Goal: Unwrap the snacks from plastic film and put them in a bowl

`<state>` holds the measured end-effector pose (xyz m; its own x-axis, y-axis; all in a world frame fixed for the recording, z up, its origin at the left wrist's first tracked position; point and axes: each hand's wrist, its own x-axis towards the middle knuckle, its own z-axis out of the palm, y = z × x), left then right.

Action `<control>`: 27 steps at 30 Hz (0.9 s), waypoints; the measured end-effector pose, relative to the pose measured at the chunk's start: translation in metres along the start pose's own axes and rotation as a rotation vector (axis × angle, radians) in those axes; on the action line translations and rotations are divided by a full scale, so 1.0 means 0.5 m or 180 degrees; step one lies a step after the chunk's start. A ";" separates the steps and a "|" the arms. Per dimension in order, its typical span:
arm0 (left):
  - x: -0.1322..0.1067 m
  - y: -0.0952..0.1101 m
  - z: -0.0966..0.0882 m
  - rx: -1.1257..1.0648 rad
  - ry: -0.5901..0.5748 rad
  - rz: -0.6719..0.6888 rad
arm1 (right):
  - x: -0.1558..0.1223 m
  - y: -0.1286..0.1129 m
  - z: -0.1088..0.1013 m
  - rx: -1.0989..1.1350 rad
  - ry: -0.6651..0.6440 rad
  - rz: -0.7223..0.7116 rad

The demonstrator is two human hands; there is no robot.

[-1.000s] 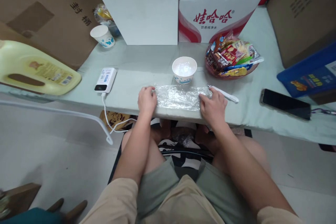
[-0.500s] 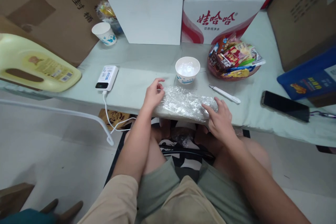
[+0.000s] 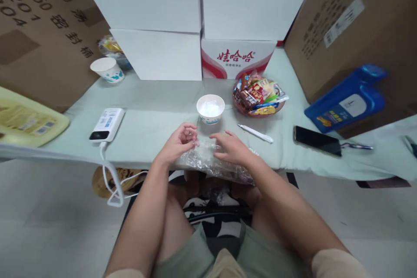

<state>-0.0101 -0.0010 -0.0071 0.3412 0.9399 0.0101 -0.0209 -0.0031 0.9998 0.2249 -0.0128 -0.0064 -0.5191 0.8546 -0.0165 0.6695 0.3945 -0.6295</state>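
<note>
A crinkled sheet of clear plastic wrap lies along the table's front edge, partly hanging over it. My left hand is at its left end, thumb and fingers pinched together on the plastic. Over the sheet's upper part hovers my right hand, with thumb and forefinger apart and nothing visible between them. Just beyond both hands stands a paper cup with a blue pattern and something white or clear inside. A white pen-shaped cutter rests to the right.
A bowl of packaged snacks stands behind the cutter. On the right are a phone and a blue bottle. A power bank with a white cable, another paper cup and a yellow jug are on the left. Boxes line the back.
My right hand has moved left along the plastic wrap, closer to my left hand. My left hand has curled its fingers in more. The camera view has shifted, showing more of the right side.
</note>
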 end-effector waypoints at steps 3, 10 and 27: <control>0.001 0.002 -0.011 -0.0220 0.0395 0.0165 | -0.023 0.008 0.011 0.0686 0.0129 0.0267; 0.014 -0.014 0.079 -0.1226 0.0069 -0.1110 | -0.015 0.010 0.025 0.2868 0.1214 0.0988; 0.024 -0.020 0.091 -0.0343 0.0562 -0.0900 | -0.013 0.023 0.022 0.3158 0.1834 0.1113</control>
<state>0.0367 -0.0053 -0.0162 0.1799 0.9431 -0.2797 -0.0510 0.2929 0.9548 0.2301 -0.0176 -0.0221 0.0930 0.9890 -0.1151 -0.1060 -0.1051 -0.9888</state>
